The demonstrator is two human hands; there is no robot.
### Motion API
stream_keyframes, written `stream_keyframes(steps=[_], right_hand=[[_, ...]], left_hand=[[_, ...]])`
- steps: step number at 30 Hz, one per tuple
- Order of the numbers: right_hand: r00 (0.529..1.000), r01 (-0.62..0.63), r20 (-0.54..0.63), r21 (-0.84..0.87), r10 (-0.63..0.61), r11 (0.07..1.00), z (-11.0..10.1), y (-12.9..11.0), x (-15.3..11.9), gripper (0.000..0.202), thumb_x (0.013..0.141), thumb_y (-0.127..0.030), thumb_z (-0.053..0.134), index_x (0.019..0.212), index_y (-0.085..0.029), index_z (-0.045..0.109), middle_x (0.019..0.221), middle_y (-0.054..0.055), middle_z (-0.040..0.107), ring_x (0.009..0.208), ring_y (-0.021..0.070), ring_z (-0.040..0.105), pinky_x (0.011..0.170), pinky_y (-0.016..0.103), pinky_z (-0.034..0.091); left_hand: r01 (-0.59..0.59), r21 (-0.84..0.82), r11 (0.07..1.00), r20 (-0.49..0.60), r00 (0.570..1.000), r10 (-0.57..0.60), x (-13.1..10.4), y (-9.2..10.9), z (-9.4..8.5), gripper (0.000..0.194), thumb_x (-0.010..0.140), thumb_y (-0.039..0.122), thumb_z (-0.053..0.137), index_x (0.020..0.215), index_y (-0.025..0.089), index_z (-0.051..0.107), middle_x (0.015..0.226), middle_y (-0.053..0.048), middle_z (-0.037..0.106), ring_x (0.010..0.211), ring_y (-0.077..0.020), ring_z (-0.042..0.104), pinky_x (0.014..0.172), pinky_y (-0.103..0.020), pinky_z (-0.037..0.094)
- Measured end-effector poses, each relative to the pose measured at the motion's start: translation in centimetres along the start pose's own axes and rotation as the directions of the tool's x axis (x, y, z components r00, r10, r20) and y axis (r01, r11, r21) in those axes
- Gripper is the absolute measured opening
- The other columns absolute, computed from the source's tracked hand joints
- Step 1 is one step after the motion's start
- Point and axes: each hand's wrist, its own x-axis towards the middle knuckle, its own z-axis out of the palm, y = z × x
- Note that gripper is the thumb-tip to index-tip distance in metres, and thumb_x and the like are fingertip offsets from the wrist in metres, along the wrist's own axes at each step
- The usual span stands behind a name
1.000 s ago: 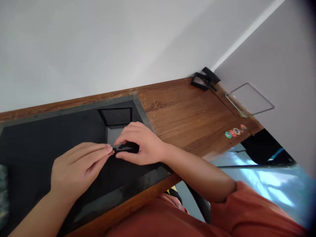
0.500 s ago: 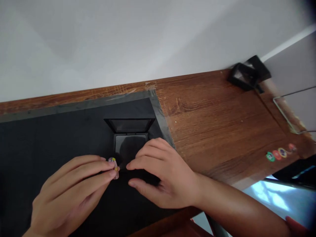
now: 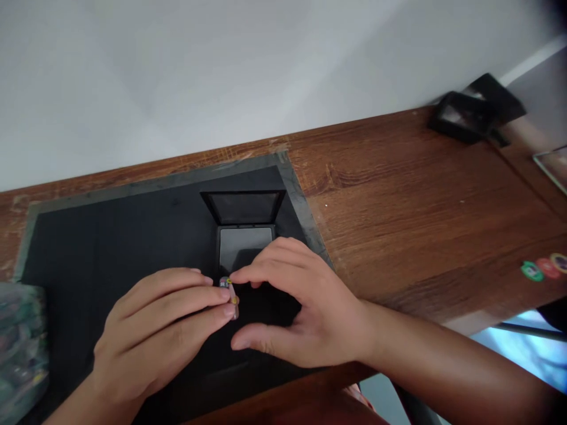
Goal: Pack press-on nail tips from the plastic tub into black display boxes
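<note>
My left hand (image 3: 163,324) pinches a small rounded piece (image 3: 233,295), partly clear and purplish with yellow spots, at its fingertips. Most of that piece is covered by the fingers, so its kind does not show. Beside it, my right hand (image 3: 305,301) has thumb and forefinger spread wide, with nothing between them. The forefinger's tip is at the piece's upper end; whether it touches I cannot tell. Just beyond both hands lies a black hinged case (image 3: 243,242), its framed lid (image 3: 243,208) raised. The right fingers cover part of the case's grey inner face.
A black mat (image 3: 110,236) with grey taped edges covers the left part of the wooden desk (image 3: 398,218). A clear bag (image 3: 22,348) of colourful items stands at the left. Black boxes (image 3: 465,115) sit by the wall. Several round discs (image 3: 532,271) lie at far right.
The view has shifted left, bringing the clear bag into sight. My right forefinger has closed in on the small piece, while its thumb has spread further from the finger.
</note>
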Motion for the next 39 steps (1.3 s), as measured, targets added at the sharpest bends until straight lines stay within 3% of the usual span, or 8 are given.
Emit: stream_keyframes(steps=[5,10,21,29,35,39], right_hand=[[0.999,0.053,0.006,-0.005,-0.053,0.999,0.2,-0.1,-0.2,0.031,0.088,-0.046,0.077,0.108,-0.023,0.071,0.089,0.001,0.075,0.085,0.0168,0.068,0.083,0.035,0.049],[0.995,0.098,-0.005,0.062,-0.098,0.993,0.2,0.1,-0.1,0.028,0.088,-0.043,0.077,0.104,-0.02,0.071,0.09,0.001,0.075,0.085,0.015,0.069,0.085,0.032,0.05],[0.997,0.068,-0.051,0.057,-0.065,0.996,-0.4,0.4,0.2,0.026,0.087,-0.038,0.08,0.104,-0.021,0.07,0.09,0.0,0.075,0.086,0.0159,0.071,0.086,0.033,0.051],[0.998,0.029,-0.057,-0.076,-0.033,0.997,-0.8,1.1,0.5,0.021,0.086,-0.031,0.08,0.1,-0.02,0.069,0.093,0.001,0.077,0.091,0.0176,0.07,0.091,0.034,0.048],[0.998,0.056,0.03,-0.114,-0.053,0.992,-1.0,1.7,0.4,0.023,0.087,-0.017,0.074,0.109,-0.02,0.068,0.099,0.001,0.078,0.095,0.0178,0.07,0.093,0.034,0.048],[0.996,0.088,0.039,-0.064,-0.086,0.994,-1.0,1.8,0.4,0.025,0.088,-0.013,0.071,0.112,-0.021,0.069,0.096,0.0,0.078,0.093,0.0163,0.07,0.092,0.033,0.049]], left_hand=[[-0.034,0.036,0.999,0.042,0.999,0.033,-0.4,0.4,-0.4,0.034,0.092,0.023,0.066,0.118,0.043,0.073,0.1,0.003,0.08,0.093,-0.0256,0.076,0.079,-0.047,0.069],[-0.066,0.058,0.996,0.016,0.998,0.066,-0.2,0.6,-0.4,0.033,0.093,0.024,0.065,0.118,0.043,0.072,0.101,0.005,0.08,0.094,-0.0246,0.077,0.079,-0.045,0.069],[-0.055,0.114,0.992,-0.016,0.998,0.057,0.8,0.5,-0.4,0.03,0.086,0.009,0.072,0.108,0.03,0.073,0.102,0.005,0.08,0.092,-0.0175,0.074,0.077,-0.035,0.065],[0.059,0.127,0.99,-0.151,0.988,-0.04,1.6,0.0,0.1,0.029,0.079,0.007,0.077,0.099,0.028,0.073,0.093,0.003,0.077,0.084,-0.0185,0.071,0.077,-0.037,0.059],[0.24,0.165,0.957,-0.102,0.969,-0.226,1.5,-0.3,0.9,0.02,0.086,0.014,0.073,0.096,0.031,0.073,0.095,0.003,0.077,0.09,-0.0206,0.071,0.085,-0.04,0.057],[0.3,0.204,0.932,-0.07,0.954,-0.291,1.4,-0.8,1.0,0.019,0.087,0.025,0.075,0.106,0.029,0.073,0.103,-0.001,0.077,0.097,-0.0242,0.07,0.092,-0.042,0.055]])
